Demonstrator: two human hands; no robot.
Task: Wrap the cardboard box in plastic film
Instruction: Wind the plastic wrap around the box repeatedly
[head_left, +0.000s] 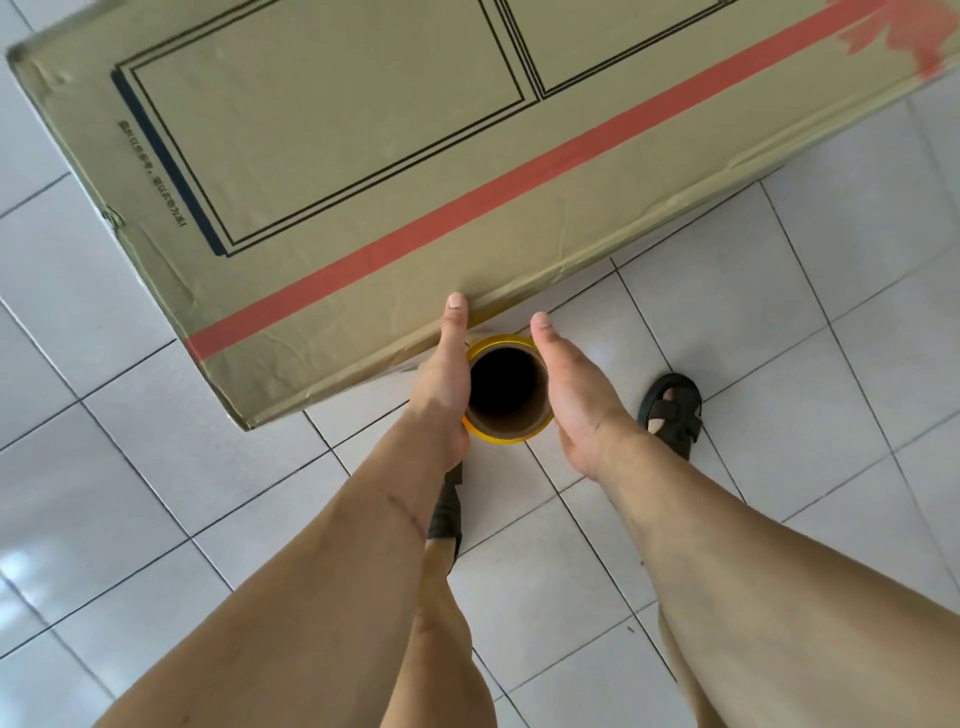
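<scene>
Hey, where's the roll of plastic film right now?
In the head view, the film roll stands on end at centre, held between the left hand and right hand, against the near lower edge of the cardboard box.

Bright, even daylight, soft and a little washed out. The glossy floor (779, 291) shows a white sheen near its lower left edge. Shadows are faint: a thin one under the box (322, 171) edge. Wide-angle bending curves tile lines toward the corners; detail is slightly soft

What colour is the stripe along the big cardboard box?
Red-orange stripe, clearest in the head view.
</scene>
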